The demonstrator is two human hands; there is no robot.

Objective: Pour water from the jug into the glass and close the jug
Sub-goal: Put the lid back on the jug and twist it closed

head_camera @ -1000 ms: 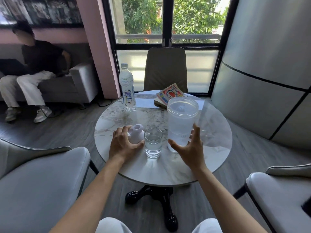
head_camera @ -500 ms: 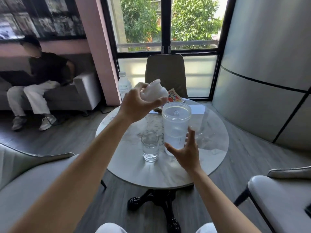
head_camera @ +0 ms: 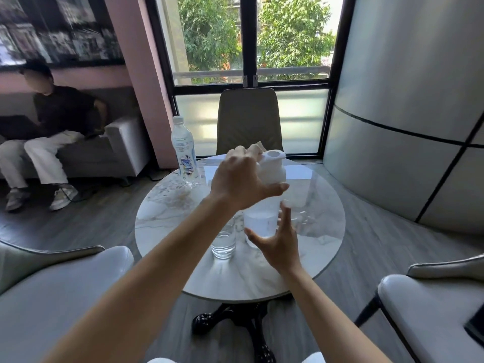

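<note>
Closing is the step now: glass point(head_camera: 223, 241), just left of the jug point(head_camera: 260, 224), already holds water. Left hand point(head_camera: 239, 183) grips the lid point(head_camera: 272, 166) at the jug's mouth. Right hand point(head_camera: 279, 242) is open, spread beside the jug's lower wall. Next, I think, the lid must sit straight and be pressed down.
</note>
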